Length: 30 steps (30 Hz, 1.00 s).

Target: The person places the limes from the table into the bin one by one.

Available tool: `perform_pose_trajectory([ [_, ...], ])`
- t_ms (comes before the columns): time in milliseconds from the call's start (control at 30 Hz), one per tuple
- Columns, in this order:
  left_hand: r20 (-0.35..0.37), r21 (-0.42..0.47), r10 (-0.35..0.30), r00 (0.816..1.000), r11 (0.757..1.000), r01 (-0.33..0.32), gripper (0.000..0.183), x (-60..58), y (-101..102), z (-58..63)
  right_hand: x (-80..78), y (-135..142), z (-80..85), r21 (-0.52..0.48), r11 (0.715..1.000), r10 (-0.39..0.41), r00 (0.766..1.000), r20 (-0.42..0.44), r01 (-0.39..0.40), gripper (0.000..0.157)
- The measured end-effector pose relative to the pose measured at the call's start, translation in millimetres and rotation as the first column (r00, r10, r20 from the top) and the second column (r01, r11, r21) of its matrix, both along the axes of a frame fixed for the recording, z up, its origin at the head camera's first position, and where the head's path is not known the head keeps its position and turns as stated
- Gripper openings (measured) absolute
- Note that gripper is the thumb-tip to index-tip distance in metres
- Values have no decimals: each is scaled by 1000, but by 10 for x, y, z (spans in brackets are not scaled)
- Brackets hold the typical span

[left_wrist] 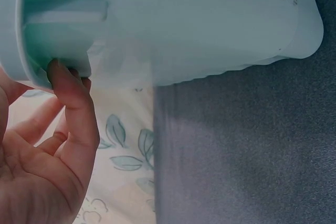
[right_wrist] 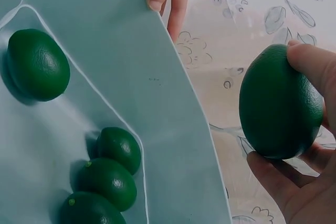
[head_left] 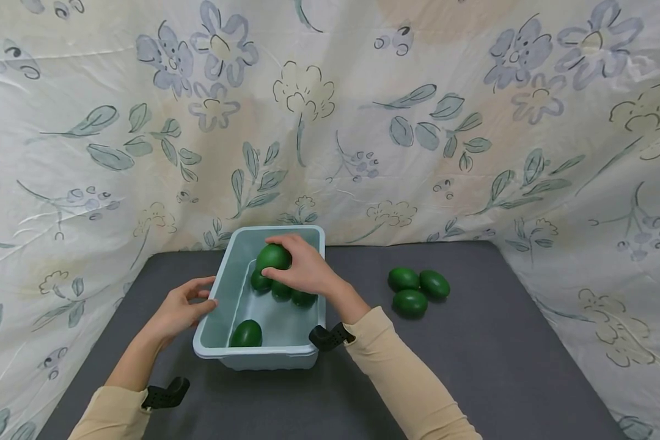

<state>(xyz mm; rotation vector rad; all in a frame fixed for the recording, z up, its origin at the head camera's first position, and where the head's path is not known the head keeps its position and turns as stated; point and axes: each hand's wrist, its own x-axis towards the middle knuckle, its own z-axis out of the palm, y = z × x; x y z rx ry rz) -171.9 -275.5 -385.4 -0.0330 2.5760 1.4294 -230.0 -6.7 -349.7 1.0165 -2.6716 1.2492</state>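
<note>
"What's biggest?"
"A flowery cloth point(head_left: 352, 183), behind a dark grey table point(head_left: 500, 348)."
"And on the table?"
"A pale blue tub point(head_left: 269, 362). The left hand point(head_left: 178, 308) pinches its left edge."
"And the right hand point(head_left: 304, 266)?"
"It's wrapped around one green fruit point(head_left: 273, 256), above the tub."
"What's inside?"
"Three fruits point(head_left: 281, 292) in a row toward the back, and one fruit point(head_left: 246, 334) near the front left. Three more fruits point(head_left: 409, 304) sit together on the table, right of the tub."

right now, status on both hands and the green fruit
Left hand holding bin. Right hand gripping green fruit over bin. Three fruits on table. Nothing visibly blocking.
</note>
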Motion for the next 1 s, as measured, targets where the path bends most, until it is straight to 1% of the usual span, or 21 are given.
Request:
perform_pose_trajectory([
  [167, 4, 3, 1, 1000, 1000, -1, 62, -9, 1, 1, 17, -28, 28, 13, 1000, 5, 1000, 2, -5, 57],
  [300, 4, 13, -2, 1000, 1000, 2, 62, -13, -2, 1, 4, -29, 27, 31, 999, 34, 999, 0, -34, 59],
  [433, 4, 16, -4, 1000, 1000, 4, 62, -13, -2, 1, -13, 3, 15, 26, 998, 50, 999, -13, -50, 61],
  [667, 2, 12, -4, 1000, 1000, 4, 61, -5, -6, 0, -15, 116, -4, 17, 999, 31, 1000, 0, -31, 57],
  [767, 0, 18, -5, 1000, 1000, 5, 61, -1, -6, 0, -2, 177, -11, -6, 1000, 25, 1000, 1, -25, 57],
  [867, -1, 28, -11, 1000, 1000, 11, 61, 4, -8, 4, 8, 248, -34, -30, 999, 15, 1000, -24, -15, 56],
  [1000, -1, 35, -17, 1000, 999, 17, 62, 9, -14, 8, 20, 359, -82, -74, 997, 6, 996, -84, -12, 55],
])
